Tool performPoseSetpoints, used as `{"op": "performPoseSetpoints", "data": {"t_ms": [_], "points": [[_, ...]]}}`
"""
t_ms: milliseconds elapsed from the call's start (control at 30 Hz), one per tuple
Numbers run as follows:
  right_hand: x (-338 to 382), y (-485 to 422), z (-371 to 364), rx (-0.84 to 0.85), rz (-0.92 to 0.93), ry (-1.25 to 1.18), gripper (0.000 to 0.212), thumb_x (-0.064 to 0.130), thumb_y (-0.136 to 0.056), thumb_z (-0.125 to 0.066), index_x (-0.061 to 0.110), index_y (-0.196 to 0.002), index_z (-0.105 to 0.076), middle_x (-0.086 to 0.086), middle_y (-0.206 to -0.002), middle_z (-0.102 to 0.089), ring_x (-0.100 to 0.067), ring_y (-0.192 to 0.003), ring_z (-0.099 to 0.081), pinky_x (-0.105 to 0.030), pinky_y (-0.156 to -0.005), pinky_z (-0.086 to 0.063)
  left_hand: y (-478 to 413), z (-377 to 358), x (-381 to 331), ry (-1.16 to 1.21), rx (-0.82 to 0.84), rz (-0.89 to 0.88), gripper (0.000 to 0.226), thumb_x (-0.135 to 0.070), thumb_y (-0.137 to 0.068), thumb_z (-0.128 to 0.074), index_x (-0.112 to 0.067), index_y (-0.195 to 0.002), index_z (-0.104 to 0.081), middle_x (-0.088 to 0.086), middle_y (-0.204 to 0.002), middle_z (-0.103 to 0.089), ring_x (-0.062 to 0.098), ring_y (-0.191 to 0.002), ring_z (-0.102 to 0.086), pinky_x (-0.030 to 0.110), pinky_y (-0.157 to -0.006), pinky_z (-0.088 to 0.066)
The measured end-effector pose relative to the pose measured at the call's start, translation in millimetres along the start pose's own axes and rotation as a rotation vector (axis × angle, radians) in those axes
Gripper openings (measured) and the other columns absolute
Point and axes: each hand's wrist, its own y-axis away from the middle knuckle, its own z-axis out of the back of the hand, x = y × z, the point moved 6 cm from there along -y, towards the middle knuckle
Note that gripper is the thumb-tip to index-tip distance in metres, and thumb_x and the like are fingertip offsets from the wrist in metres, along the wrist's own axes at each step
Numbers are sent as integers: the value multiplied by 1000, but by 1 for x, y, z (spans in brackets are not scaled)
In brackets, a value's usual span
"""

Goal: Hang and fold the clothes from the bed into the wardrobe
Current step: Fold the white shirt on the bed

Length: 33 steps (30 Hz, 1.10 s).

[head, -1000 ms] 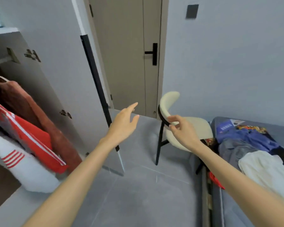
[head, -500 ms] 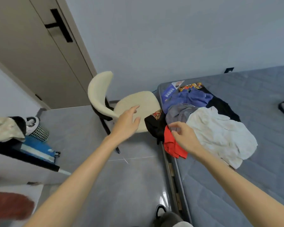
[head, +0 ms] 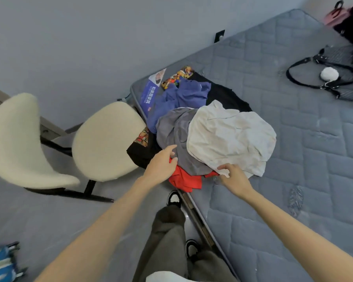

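- Grey walls and a grey quilted bed [head: 283,190] fill the head view, with a cream chair [head: 104,139] beside the bed's corner; the clothes are heaped on that corner.
- On top lies a white shirt [head: 230,137], over a grey top [head: 175,135] and a red garment [head: 183,180].
- All look light and limp and would likely drag their neighbours along. Taking the collar or shoulders seems best.
- The left hand [head: 161,165] has a wide grip, fingertips touching the grey top.
- The right hand [head: 232,178] has a narrow grip, pinching the white shirt's near hem.
- A blue sheet [head: 150,92] bears white characters, too blurred to read.

Pale blue-grey wall [head: 90,37], grey floor [head: 39,216], cream chair [head: 106,139] on black legs beside quilted grey mattress [head: 293,220], black wall socket [head: 220,36]
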Motion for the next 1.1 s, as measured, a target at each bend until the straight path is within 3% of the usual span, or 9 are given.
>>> {"op": "performPoseSetpoints", "data": {"t_ms": [333,467,567,633,700,767,867,967,1100], "points": [[-30,-118,-38,-35,-234,10,45,9,-87,-56,11,-131,-49,-12,-137,-45,-28,-125,-42,-31,-97,-34,-151,-46,35,-62,287,-37,50,-19,-98,-45,-21,-146,-32,7,-136,-48,19,-117,-51,34,-100,-42],[-33,-151,-61,-11,-207,-5,61,17,-85,-64,16,-141,-41,-11,-142,-40,-28,-129,-40,-35,-103,-37,-193,-69,48,-50,341,-42,50,-19,-97,-46,-22,-145,-34,4,-132,-51,17,-111,-53,22,-87,-40],[-36,-167,-83,60,-189,2,82,27,-77,-76,22,-146,-33,-8,-141,-35,-28,-127,-38,-37,-104,-38,-216,-88,54,-21,392,-72,45,-17,-95,-49,-21,-140,-42,-14,-115,-51,7,-101,-54,1,-72,-37],[-41,-176,-89,14,-145,172,69,26,-77,-74,17,-137,-43,-8,-133,-38,-28,-118,-41,-35,-97,-39,-228,-100,58,19,435,-74,44,-15,-93,-51,-20,-137,-45,-16,-121,-47,6,-110,-49,0,-85,-38],[-43,-182,-88,-73,-87,260,43,20,-81,-68,13,-121,-53,-8,-123,-44,-27,-107,-44,-33,-90,-39,-239,-111,64,13,448,-22,48,-22,-92,-54,-20,-137,-41,-5,-127,-43,16,-120,-42,25,-107,-33],[-47,-183,-85,-109,-58,197,25,15,-86,-63,8,-109,-57,-8,-115,-49,-26,-102,-45,-33,-86,-39,-247,-117,71,-81,404,106,61,-34,-91,-56,-23,-144,-29,-1,-124,-33,23,-122,-37,32,-105,-28],[-52,-173,-71,-151,-42,3,9,13,-91,-58,5,-95,-54,-9,-94,-58,-26,-87,-52,-34,-73,-38,-248,-121,70,-70,333,232,66,-37,-91,-57,-20,-145,-21,2,-120,-51,27,-120,-47,41,-108,-29],[-56,-152,-48,-180,-56,-132,12,15,-96,-49,8,-89,-43,-9,-72,-57,-26,-64,-50,-36,-60,-36,-242,-130,58,286,275,359,60,-24,-89,-64,-12,-135,-27,3,-104,-58,22,-107,-56,36,-99,-41],[-63,-122,-18,-224,-22,-85,5,13,-99,-38,13,-98,-33,-1,-62,-47,-23,-55,-43,-36,-54,-28,-219,-146,29,280,280,289,20,-14,-88,-62,-10,-106,-55,7,-102,-63,21,-93,-59,34,-84,-47]]}}
